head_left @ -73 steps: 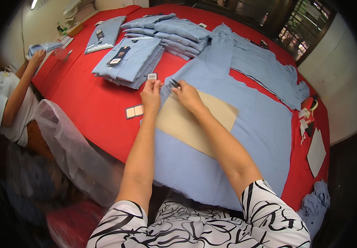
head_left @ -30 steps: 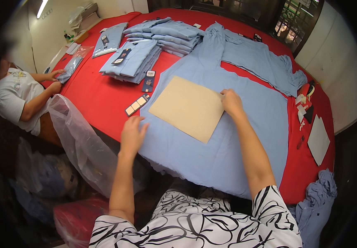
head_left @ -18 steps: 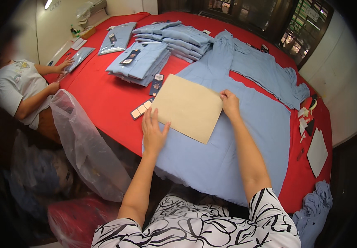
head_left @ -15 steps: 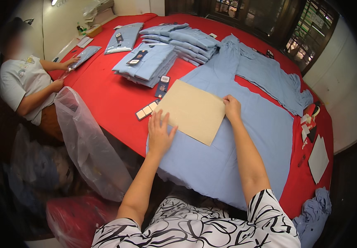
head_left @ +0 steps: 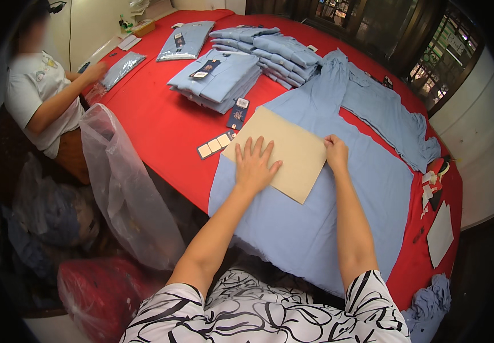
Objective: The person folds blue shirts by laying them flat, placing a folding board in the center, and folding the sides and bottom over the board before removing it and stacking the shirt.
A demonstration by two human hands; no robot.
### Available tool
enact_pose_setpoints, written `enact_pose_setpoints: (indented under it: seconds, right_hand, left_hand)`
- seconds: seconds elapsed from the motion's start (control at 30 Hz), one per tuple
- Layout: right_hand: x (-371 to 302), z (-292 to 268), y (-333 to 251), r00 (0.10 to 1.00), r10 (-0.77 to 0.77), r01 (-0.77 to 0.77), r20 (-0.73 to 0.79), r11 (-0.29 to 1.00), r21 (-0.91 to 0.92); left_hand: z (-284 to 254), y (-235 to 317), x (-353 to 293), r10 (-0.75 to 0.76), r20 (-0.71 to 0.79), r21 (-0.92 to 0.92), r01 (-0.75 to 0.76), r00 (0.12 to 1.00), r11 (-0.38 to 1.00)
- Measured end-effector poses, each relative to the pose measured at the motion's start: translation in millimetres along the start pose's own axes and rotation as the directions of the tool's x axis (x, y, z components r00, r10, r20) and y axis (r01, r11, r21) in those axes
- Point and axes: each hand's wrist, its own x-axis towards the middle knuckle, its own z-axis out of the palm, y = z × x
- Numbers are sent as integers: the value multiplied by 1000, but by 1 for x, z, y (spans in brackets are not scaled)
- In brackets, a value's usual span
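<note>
The red tabletop (head_left: 161, 123) carries a spread light-blue shirt (head_left: 315, 228) at its near edge, stacks of folded blue shirts (head_left: 224, 80) toward the far edge, bagged shirts (head_left: 184, 40) at the far left corner, and white paper (head_left: 440, 234) by the right edge

Our left hand (head_left: 254, 167) has come off the near shirt (head_left: 315, 228) edge and now lies flat on the cardboard sheet (head_left: 284, 151).
</note>
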Motion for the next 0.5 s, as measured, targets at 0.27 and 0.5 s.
enact_pose_setpoints:
  seconds: [0.27, 0.5]
  right_hand:
    - [8, -2, 4, 996, 71, -69, 58, 997, -47]
    - [12, -1, 5, 991, 101, -99, 83, 995, -24]
  left_hand:
    - [-8, 4, -1, 14, 35, -25, -14, 999, 1000]
    - [-5, 2, -2, 1, 32, -40, 0, 999, 999]
